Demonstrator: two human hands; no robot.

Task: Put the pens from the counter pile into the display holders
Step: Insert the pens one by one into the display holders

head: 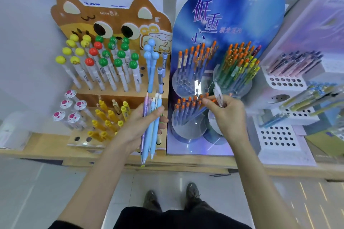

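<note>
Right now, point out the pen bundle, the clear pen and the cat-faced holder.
pen bundle (149,139): head view, blue barrel, lower half.
clear pen (218,92): head view, upper barrel.
cat-faced holder (115,17): head view, brown backboard.

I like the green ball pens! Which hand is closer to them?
Left. The left hand, holding a bunch of pens, is below and right of the green ball pens; the right hand, pinching a clear pen, is farther right.

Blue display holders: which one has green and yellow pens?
The upper-right holder; the upper-left holder and lower-left holder show only orange-capped blue pens.
</note>
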